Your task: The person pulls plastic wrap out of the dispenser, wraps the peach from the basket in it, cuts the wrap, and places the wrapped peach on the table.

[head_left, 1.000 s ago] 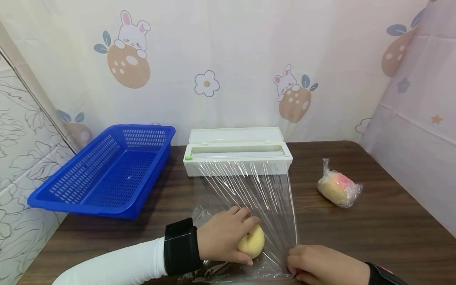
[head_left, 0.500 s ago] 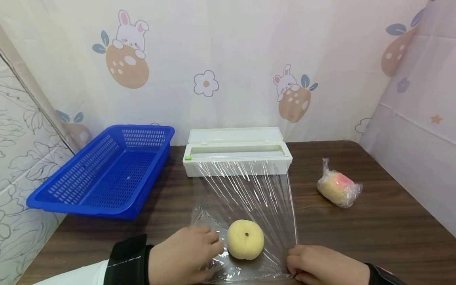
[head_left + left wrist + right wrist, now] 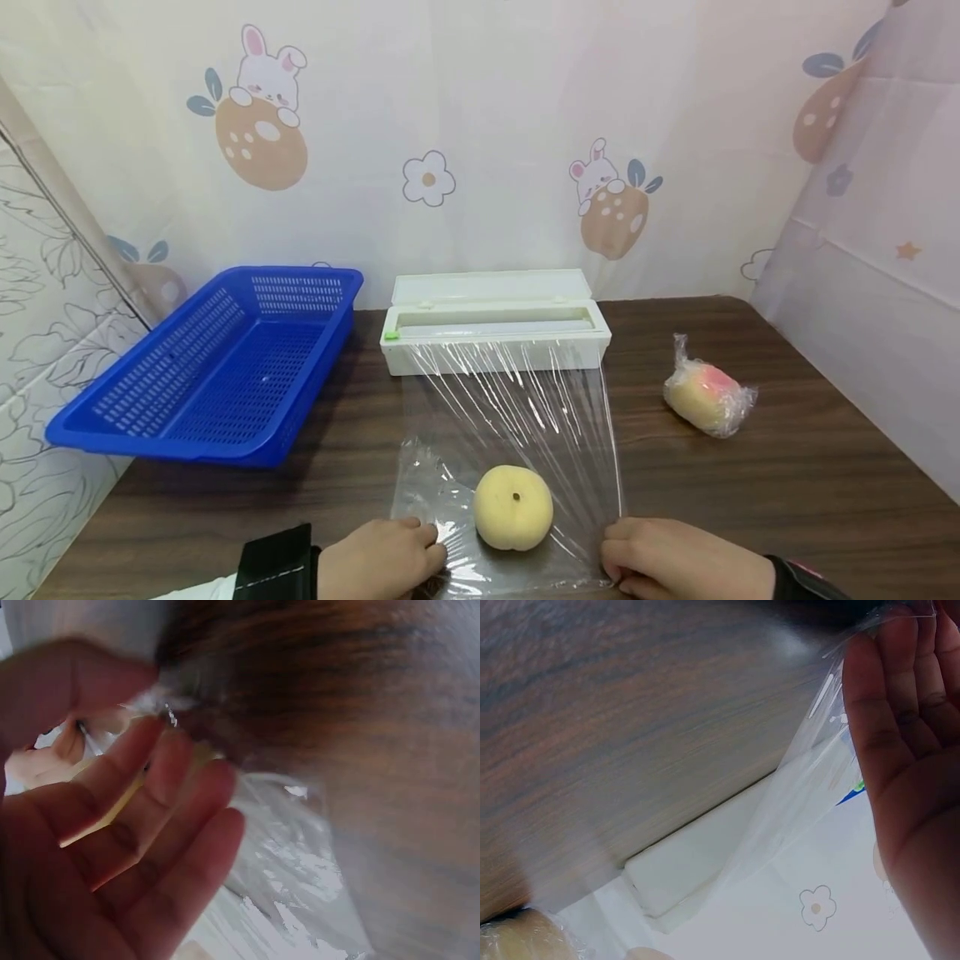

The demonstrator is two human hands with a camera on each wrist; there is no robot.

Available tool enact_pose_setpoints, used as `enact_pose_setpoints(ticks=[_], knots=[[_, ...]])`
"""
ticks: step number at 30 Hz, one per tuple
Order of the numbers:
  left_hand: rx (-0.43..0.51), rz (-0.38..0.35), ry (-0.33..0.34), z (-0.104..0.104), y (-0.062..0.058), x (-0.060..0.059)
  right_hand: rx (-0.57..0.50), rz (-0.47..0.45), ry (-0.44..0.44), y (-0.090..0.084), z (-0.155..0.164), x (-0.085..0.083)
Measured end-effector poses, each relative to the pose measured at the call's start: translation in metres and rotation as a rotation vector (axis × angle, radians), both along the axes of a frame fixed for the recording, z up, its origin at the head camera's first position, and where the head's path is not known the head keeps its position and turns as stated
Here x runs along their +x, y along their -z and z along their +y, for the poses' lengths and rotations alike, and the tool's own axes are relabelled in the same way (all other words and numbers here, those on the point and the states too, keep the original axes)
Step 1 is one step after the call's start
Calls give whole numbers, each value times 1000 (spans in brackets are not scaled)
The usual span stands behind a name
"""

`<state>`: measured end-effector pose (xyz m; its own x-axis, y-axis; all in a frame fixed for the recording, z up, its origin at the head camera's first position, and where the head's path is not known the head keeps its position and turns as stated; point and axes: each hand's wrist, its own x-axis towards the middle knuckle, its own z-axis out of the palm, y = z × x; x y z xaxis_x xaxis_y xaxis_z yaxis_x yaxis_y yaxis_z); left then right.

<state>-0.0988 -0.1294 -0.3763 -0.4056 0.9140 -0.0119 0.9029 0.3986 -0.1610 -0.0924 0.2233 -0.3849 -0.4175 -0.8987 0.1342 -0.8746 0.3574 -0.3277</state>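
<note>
A sheet of clear cling film point(image 3: 442, 417) stretches from the white dispenser box point(image 3: 491, 289) toward me over the table. On it sits a round pale-yellow fruit point(image 3: 513, 508) with a small dark hole on top. My left hand point(image 3: 381, 560) is at the film's near left corner; in the left wrist view its thumb and fingertips point(image 3: 154, 724) pinch the film. At the near right corner my right hand point(image 3: 681, 557) holds the film's edge, and the right wrist view shows the film drawn taut from its fingers point(image 3: 866, 667).
A blue plastic basket point(image 3: 247, 383) stands at the back left, near the box. To the right, a pink-and-yellow fruit wrapped in film point(image 3: 708, 396) lies on the dark wooden table point(image 3: 675, 483). A printed curtain point(image 3: 495, 133) hangs behind the table.
My left hand has let go of the fruit and moved left and toward me to the film's corner. The fruit now stands alone on the film. My right hand has stayed at its corner.
</note>
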Motion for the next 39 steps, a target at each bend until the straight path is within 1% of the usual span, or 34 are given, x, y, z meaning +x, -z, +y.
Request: enact_pose_setpoints(ticks=[4, 8, 11, 13, 15, 18, 19, 21, 22, 23, 25, 29, 32, 35, 39], knots=[[35, -9, 14, -3, 0, 0, -8, 7, 2, 1, -2, 1], [122, -30, 41, -7, -5, -2, 1, 41, 21, -1, -2, 1], [203, -44, 52, -9, -12, -4, 6, 23, 52, -6, 0, 1], [252, -66, 40, -11, -18, -6, 14, -23, 90, -11, 0, 2], [303, -65, 33, -12, -23, -7, 19, -50, 131, -16, -1, 2], [351, -45, 17, -14, -29, -12, 6, 4, 172, -21, -4, -1], [361, -31, 16, -15, -30, -13, -9, 41, 178, -21, -5, -2], [367, -34, 3, -17, -33, -17, -39, 125, 187, -22, -6, -6], [366, -42, -4, -17, -34, -18, -57, 153, 190, -23, -6, -7], [362, -60, -15, -18, -34, -20, -71, 162, 198, -24, -6, -9], [352, -95, -38, -19, -35, -23, -87, 147, 203, -24, -5, -11], [325, -172, -88, -21, -33, -28, -96, 77, 217, -23, -3, -13], [309, -211, -114, -22, -32, -31, -98, 55, 240, -23, -3, -14], [300, -230, -134, -23, -30, -33, -105, 59, 252, -21, -3, -14], [297, -242, -154, -23, -29, -36, -119, 57, 237, -20, -4, -16]])
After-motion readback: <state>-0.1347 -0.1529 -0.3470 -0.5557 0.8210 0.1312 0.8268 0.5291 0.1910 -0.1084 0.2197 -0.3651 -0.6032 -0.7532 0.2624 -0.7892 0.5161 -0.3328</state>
